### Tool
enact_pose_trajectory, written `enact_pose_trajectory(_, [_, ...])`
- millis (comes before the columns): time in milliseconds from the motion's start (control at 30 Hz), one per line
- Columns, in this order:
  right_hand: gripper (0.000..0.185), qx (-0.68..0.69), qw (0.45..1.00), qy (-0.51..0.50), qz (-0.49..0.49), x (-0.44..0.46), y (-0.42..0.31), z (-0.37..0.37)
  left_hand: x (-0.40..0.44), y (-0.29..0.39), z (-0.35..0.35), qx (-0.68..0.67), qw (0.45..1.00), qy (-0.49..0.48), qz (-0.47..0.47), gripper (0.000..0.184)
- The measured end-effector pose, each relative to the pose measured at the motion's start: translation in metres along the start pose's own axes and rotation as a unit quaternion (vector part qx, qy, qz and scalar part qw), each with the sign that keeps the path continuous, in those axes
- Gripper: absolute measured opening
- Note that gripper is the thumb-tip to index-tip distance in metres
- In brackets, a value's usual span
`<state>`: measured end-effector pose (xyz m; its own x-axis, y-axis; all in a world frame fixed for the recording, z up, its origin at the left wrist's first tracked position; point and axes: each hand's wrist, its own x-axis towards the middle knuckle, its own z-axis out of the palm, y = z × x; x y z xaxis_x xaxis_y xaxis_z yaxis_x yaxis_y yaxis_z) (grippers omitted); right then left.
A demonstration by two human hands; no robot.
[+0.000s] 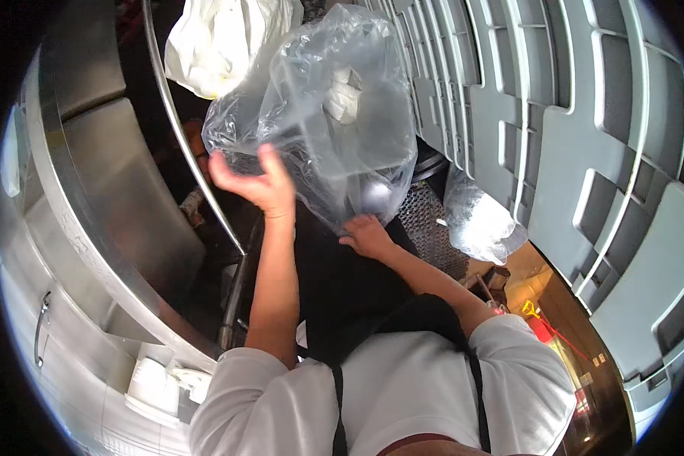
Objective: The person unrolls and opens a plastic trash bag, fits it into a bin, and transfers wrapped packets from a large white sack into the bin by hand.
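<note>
A large clear plastic bag [289, 83] lies in front of me at the top centre, its surface crumpled and shiny. Inside or under the film shows a pale rectangular shape, with a small crumpled white piece [343, 96] on it. My left hand [260, 181] is raised at the bag's lower left edge, thumb and fingers spread, holding nothing that I can see. At the bag's lower edge my right hand [367, 235] touches the plastic with its fingers bent; whether they pinch the film is too small to tell.
A white bag [219, 42] sits at the top left, beside a curved metal rail [181, 137]. Steel counter surfaces [129, 190] line the left. Tall grey plastic panels [555, 144] stand on the right, with another clear plastic bag [482, 220] below them and a perforated dark surface [431, 220] alongside.
</note>
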<state>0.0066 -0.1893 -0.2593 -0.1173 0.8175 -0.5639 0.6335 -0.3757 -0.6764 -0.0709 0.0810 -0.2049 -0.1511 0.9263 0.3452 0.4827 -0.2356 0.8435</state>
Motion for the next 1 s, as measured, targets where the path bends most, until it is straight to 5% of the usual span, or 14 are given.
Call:
enact_pose_trajectory(100, [0.052, 0.02, 0.973, 0.227, 0.044, 0.008, 0.002, -0.039, -0.026, -0.036, 0.012, 0.299, 0.907, -0.295, 0.017, 0.077])
enact_pose_trajectory(167, [0.066, 0.047, 0.925, 0.342, 0.158, 0.023, 0.036, -0.041, -0.05, -0.116, 0.047, 0.137, 0.905, -0.3, -0.269, 0.078])
enact_pose_trajectory(200, [0.069, 0.074, 0.89, 0.398, 0.211, 0.036, 0.072, -0.021, -0.042, -0.117, 0.058, -0.094, 0.83, -0.262, -0.484, 0.081])
enact_pose_trajectory(233, [0.07, 0.124, 0.882, 0.391, 0.232, 0.043, 0.094, -0.009, -0.032, -0.119, 0.07, -0.315, 0.667, -0.196, -0.646, 0.084])
enact_pose_trajectory(367, [0.065, 0.195, 0.902, 0.291, 0.251, 0.063, 0.135, 0.008, -0.067, -0.239, 0.125, -0.38, 0.612, -0.241, -0.651, 0.074])
enact_pose_trajectory(433, [0.059, 0.292, 0.892, 0.229, 0.26, 0.067, 0.142, 0.022, -0.074, -0.244, 0.141, -0.308, 0.619, -0.256, -0.676, 0.057])
enact_pose_trajectory(500, [0.051, 0.498, 0.795, 0.171, 0.3, 0.067, 0.145, 0.038, -0.085, -0.256, 0.139, -0.167, 0.723, -0.321, -0.588, 0.041])
enact_pose_trajectory(567, [0.043, 0.459, 0.764, 0.264, 0.369, 0.06, 0.151, 0.051, -0.081, -0.271, 0.143, 0.081, 0.865, -0.216, -0.445, 0.038])
enact_pose_trajectory(633, [0.053, 0.534, 0.688, 0.278, 0.405, 0.045, 0.17, 0.049, -0.028, -0.195, 0.115, 0.05, 0.895, -0.031, -0.442, 0.02])
enact_pose_trajectory(667, [0.058, 0.578, 0.632, 0.303, 0.419, 0.046, 0.166, 0.038, -0.005, -0.174, 0.101, -0.11, 0.924, 0.038, -0.365, 0.015])
enact_pose_trajectory(733, [0.068, 0.684, 0.439, 0.406, 0.416, 0.068, 0.097, -0.034, 0.059, -0.12, 0.075, -0.253, 0.914, 0.005, -0.316, 0.008])
enact_pose_trajectory(833, [0.076, 0.683, 0.522, 0.397, 0.321, 0.101, 0.091, -0.048, 0.17, -0.12, 0.101, -0.226, 0.939, -0.077, -0.246, 0.015])
enact_pose_trajectory(900, [0.073, 0.657, 0.515, 0.409, 0.368, 0.118, 0.091, -0.05, 0.221, -0.191, 0.161, -0.31, 0.855, -0.059, -0.412, 0.028])
enact_pose_trajectory(1000, [0.062, 0.554, 0.487, 0.486, 0.468, 0.127, 0.092, -0.036, 0.238, -0.309, 0.223, 0.163, 0.878, -0.361, -0.269, 0.07])
